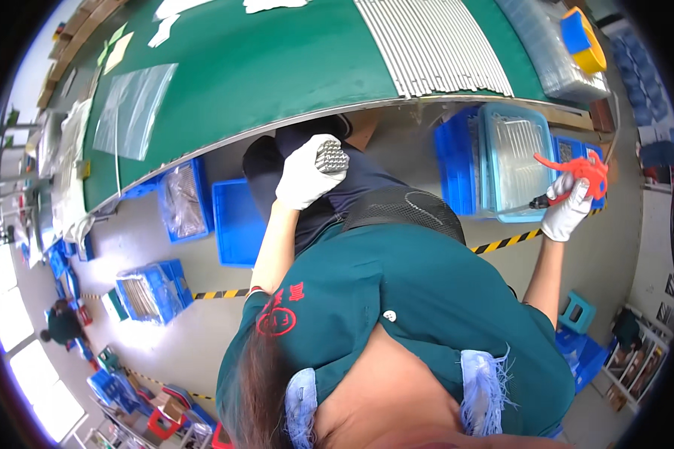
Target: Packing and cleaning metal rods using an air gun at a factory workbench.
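My left hand (307, 178), in a white glove, is closed around a bundle of thin metal tubes (332, 158). Their ends face up as a tight cluster, and the rest of their length is hidden. Off to the right, my gloved right hand (567, 214) grips a red air blow gun (593, 178) with a black nozzle that points left. Between the two hands there is a wide gap. A row of similar silver tubes (438, 49) lies side by side on the green table (277, 67) ahead of me.
Clear plastic bags (135, 105) lie at the table's left. A yellow and blue tape roll (583, 41) sits on plastic-wrapped goods at its right. Below the table edge stand a light blue bin (513, 198), blue crates (457, 161) and a blue tray (236, 224). Another person (64, 325) is far left.
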Motion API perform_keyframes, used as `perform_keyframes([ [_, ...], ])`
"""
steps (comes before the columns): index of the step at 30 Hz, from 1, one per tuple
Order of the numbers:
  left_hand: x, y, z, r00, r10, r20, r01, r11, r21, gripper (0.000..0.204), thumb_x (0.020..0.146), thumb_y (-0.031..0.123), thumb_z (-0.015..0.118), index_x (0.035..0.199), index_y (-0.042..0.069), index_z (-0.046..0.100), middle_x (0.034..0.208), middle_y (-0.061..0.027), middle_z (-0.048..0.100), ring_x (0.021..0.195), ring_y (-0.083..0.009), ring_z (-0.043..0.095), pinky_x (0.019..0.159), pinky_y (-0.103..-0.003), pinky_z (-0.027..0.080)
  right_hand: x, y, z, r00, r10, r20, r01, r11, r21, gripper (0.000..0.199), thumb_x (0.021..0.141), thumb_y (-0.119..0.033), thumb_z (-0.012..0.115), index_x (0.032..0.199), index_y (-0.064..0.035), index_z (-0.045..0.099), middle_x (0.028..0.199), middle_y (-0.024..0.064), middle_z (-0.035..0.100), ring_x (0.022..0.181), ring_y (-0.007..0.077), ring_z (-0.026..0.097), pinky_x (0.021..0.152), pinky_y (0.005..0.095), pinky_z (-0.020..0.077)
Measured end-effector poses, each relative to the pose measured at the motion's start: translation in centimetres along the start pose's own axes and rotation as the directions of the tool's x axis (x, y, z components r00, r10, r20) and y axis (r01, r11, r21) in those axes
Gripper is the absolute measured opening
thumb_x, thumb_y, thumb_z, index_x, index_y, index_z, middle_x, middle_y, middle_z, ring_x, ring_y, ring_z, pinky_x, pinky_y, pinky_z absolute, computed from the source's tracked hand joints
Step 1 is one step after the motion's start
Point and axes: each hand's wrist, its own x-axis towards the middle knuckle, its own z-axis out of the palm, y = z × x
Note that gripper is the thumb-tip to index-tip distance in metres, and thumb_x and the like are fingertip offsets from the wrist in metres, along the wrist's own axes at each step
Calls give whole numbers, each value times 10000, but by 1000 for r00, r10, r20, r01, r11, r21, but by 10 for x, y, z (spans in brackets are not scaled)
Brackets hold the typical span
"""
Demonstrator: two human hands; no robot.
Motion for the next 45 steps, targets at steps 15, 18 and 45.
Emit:
perform_keyframes([
  [15, 6, -4, -4, 996, -26, 90, 37, 991, -132, 353, 690, 39, 748, 998, 50, 576, 793, -20, 624, 719, -70, 591, 688, -235, 500, -37, -46, 116, 212, 579, 787, 485, 637, -599, 602, 824, -483, 608, 1234, -45, 554, 981, 207, 652, 904, 363, 633, 795, 374, 497],
  [18, 9, 1, 0, 995, 60, 81, -69, 992, 108, 332, 681, 95, 744, 969, 55, 585, 793, -44, 625, 695, -108, 583, 681, -263, 498, -32, -24, 116, 346, 529, 775, 461, 623, -632, 574, 834, -476, 589, 1234, -65, 553, 966, 210, 653, 892, 371, 626, 800, 381, 487],
  [45, 12, 6, 8, 995, -1, 100, -4, 999, 51, 346, 696, 163, 717, 1017, 106, 599, 832, -91, 644, 751, -264, 646, 702, -324, 521, -30, -25, 114, 150, 737, 659, 128, 646, -752, 492, 858, -409, 592, 1219, -76, 565, 973, 126, 679, 878, 287, 638, 797, 340, 477],
])
